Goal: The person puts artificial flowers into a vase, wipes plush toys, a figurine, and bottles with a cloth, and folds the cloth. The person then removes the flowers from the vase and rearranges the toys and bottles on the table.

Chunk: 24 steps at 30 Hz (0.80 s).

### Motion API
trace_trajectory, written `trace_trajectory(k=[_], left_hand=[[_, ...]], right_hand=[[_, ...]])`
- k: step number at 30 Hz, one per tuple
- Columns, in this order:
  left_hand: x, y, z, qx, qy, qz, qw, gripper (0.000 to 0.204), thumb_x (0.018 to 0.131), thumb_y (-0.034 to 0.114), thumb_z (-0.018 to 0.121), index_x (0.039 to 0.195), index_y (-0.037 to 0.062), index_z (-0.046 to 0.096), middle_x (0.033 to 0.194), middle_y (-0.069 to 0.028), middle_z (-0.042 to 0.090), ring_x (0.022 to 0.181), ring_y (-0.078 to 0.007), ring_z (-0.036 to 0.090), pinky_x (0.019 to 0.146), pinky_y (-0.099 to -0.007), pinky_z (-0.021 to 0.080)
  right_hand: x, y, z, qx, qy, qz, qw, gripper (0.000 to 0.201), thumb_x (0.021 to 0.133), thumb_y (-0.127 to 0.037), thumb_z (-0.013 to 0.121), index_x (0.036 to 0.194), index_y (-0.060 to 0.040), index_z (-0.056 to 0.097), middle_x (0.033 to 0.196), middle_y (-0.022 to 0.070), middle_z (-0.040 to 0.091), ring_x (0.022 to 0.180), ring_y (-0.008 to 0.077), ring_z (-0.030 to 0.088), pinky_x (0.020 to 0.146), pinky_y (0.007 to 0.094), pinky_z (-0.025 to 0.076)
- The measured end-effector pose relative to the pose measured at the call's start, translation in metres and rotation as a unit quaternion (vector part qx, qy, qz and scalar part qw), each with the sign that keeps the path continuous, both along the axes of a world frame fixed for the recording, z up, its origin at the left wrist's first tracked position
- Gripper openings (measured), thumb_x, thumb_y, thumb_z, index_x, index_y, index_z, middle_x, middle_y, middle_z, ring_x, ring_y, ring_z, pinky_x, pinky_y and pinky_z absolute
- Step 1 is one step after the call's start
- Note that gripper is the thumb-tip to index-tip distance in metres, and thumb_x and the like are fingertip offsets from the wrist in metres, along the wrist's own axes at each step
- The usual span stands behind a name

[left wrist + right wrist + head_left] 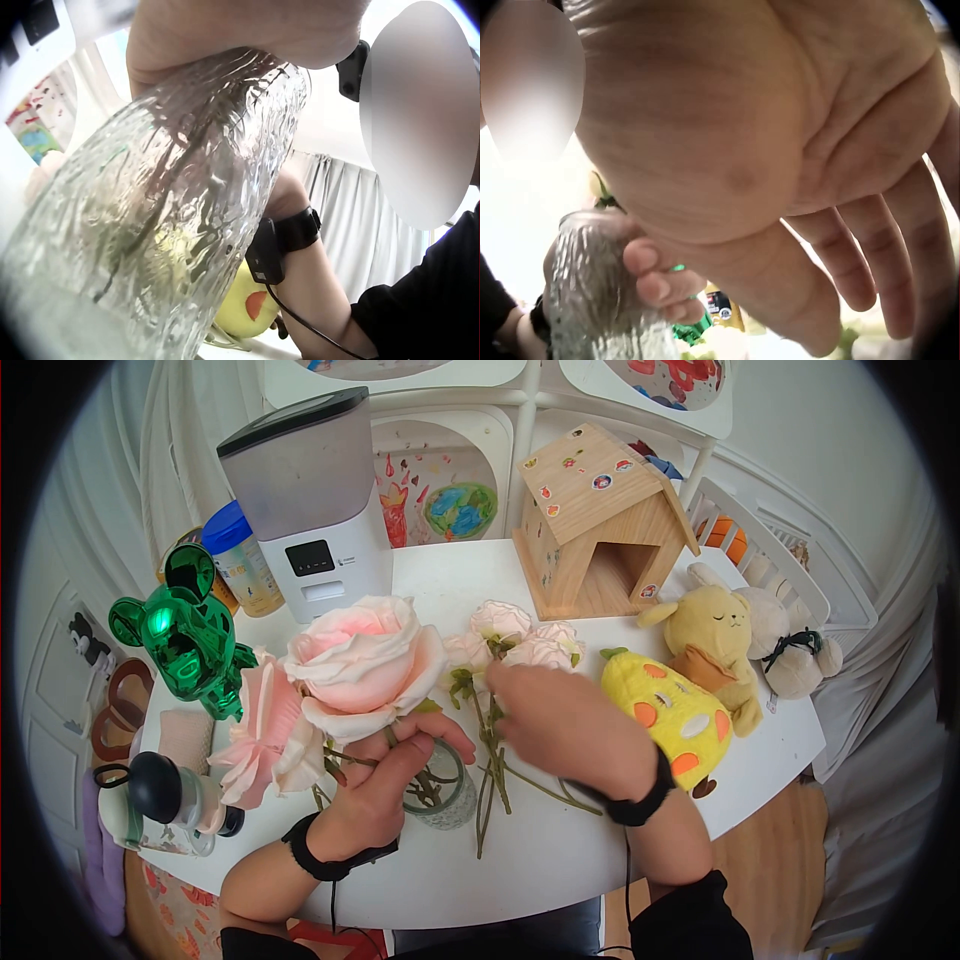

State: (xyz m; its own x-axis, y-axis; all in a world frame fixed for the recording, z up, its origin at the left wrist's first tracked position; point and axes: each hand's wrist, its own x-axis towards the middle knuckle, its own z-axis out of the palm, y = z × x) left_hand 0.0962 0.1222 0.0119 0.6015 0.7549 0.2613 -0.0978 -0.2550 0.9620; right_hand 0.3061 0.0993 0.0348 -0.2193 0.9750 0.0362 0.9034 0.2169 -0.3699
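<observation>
Closest to the person, the left hand [385,790] curls round the top of the glass vase [448,818], which is near the front of the white tabletop [540,865] and has brown stems [427,788] inside. A firm but gentle hold is best here, since glass may slip and the big pink rose [365,665] looks top-heavy. The second big rose [262,735] leans out to the left, so its petals need room and should not get squashed. A bit farther in, the right hand [570,725] is over the small pale roses [502,622], whose long green stems [483,800] cross each other beside the vase. It would be wise to take just one stem, low down, and lift it slowly so the others don't snag. The head view hides most of the right fingers; the right wrist view shows them long and loose, with nothing seen in them. I can't tell if they touch a rose. That same view shows the left fingers bent against the glass, and the left wrist view looks right through its bumpy side at the stems. The yellow plush toy [665,710] peeks into that view too, but only the head view shows the wooden house [590,510] far back.
</observation>
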Motion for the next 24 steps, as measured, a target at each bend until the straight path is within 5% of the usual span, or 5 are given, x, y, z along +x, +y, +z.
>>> trace_trajectory(k=[4, 11, 13, 17, 24], left_hand=[[0.002, -0.001, -0.001, -0.009, -0.009, 0.005, 1.000, 0.034, 0.089, 0.012, 0.037, 0.090, -0.0057, 0.065, 0.089, -0.0151, 0.068, 0.087, -0.0210, 0.061, 0.085, -0.0321, 0.046], [0.000, 0.000, 0.000, 0.001, -0.001, 0.009, 1.000, 0.033, 0.088, 0.011, 0.037, 0.089, -0.0053, 0.066, 0.089, -0.0147, 0.067, 0.086, -0.0212, 0.061, 0.084, -0.0325, 0.046], [0.001, 0.000, 0.000, 0.003, 0.006, 0.004, 1.000, 0.033, 0.088, 0.012, 0.037, 0.090, -0.0052, 0.066, 0.088, -0.0144, 0.067, 0.086, -0.0211, 0.061, 0.085, -0.0324, 0.046], [-0.001, 0.000, 0.002, 0.007, 0.019, 0.009, 1.000, 0.032, 0.088, 0.011, 0.038, 0.090, -0.0039, 0.066, 0.089, -0.0134, 0.067, 0.087, -0.0205, 0.060, 0.086, -0.0317, 0.045], [-0.002, 0.005, 0.000, 0.010, -0.010, 0.063, 0.998, 0.036, 0.102, 0.023, 0.036, 0.101, -0.0008, 0.063, 0.090, -0.0115, 0.067, 0.087, -0.0166, 0.062, 0.083, -0.0304, 0.048]], right_hand=[[-0.027, 0.001, -0.036, 0.141, -0.063, 0.020, 0.988, 0.020, 0.073, -0.002, 0.066, 0.091, 0.0001, 0.057, 0.084, 0.0191, 0.065, 0.080, 0.0289, 0.069, 0.061, 0.0391, 0.053], [-0.024, 0.006, -0.026, 0.002, -0.097, -0.060, 0.993, 0.012, 0.075, -0.006, 0.068, 0.083, -0.0013, 0.061, 0.084, 0.0170, 0.063, 0.083, 0.0331, 0.067, 0.066, 0.0443, 0.052], [-0.027, 0.008, -0.051, 0.163, -0.154, -0.043, 0.974, 0.009, 0.075, -0.007, 0.067, 0.082, -0.0019, 0.063, 0.077, 0.0164, 0.063, 0.077, 0.0342, 0.067, 0.065, 0.0454, 0.052], [-0.031, 0.014, -0.055, 0.172, -0.145, -0.027, 0.974, 0.009, 0.076, -0.009, 0.068, 0.081, -0.0018, 0.064, 0.074, 0.0144, 0.062, 0.072, 0.0340, 0.065, 0.064, 0.0431, 0.052], [-0.026, 0.013, 0.005, 0.204, 0.135, -0.171, 0.954, 0.011, 0.081, -0.009, 0.068, 0.081, -0.0002, 0.062, 0.078, 0.0155, 0.068, 0.067, 0.0342, 0.066, 0.060, 0.0421, 0.050]])
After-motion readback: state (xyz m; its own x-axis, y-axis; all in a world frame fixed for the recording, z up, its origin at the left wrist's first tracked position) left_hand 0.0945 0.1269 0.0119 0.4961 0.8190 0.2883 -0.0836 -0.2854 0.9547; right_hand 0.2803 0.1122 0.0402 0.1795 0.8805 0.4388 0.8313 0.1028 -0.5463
